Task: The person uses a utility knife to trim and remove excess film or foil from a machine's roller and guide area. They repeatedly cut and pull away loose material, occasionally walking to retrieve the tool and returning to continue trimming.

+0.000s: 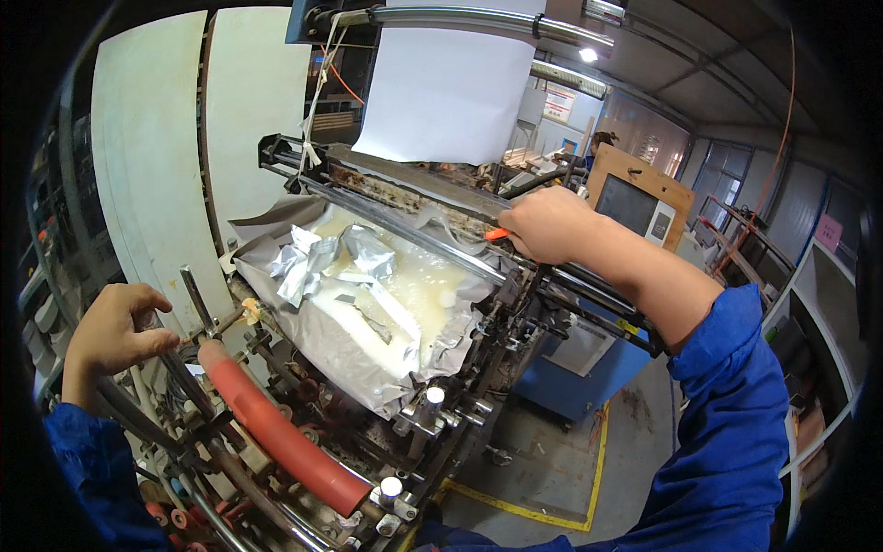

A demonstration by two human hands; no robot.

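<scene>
My right hand (552, 224) is closed near the far right of the machine's metal bar. A small bright orange end (497, 234) pokes out of the fist; the rest of that tool is hidden. Beside it a greyish curved film strip (441, 221) hangs by the bar. Out at the left, my left hand (120, 333) has thumb and fingers apart, close to the top of a dark rod of the machine. Between the hands lies a grey sheet (276, 262) wet with cloudy pale liquid, with crumpled silver foil (308, 262) on it.
A red roller (280, 432) slants across the machine's near side. White paper (441, 92) hangs from a roller at the back. Pale panels (147, 166) stand at left. A wood-framed screen (630, 207), a blue cabinet (579, 368) and shelves (809, 322) are at right.
</scene>
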